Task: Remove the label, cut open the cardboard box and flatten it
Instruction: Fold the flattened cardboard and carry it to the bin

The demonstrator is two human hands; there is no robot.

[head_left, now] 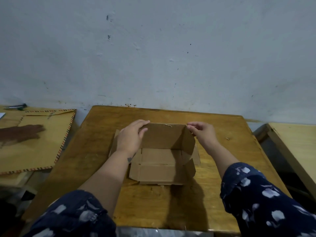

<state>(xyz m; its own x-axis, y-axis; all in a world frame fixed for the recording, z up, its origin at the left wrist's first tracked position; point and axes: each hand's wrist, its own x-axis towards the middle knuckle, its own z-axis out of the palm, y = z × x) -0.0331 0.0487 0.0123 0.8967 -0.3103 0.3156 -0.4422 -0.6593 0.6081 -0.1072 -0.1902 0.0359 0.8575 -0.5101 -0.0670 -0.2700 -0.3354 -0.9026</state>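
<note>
A brown cardboard box (162, 156) sits open in the middle of the wooden table (222, 151). Its far wall and right wall stand up, and the near flaps lie folded down toward me. My left hand (131, 135) rests over the box's far left corner, fingers on the top edge of the far wall. My right hand (201, 132) pinches the far right corner where the far wall meets the right wall. No label or cutting tool shows in this view.
A pale blue wall rises just behind the table. On the left stands another table with a large brown envelope (42, 139) with striped edges and a pen (15, 106). A light wooden surface (297, 147) lies at the right, across a gap.
</note>
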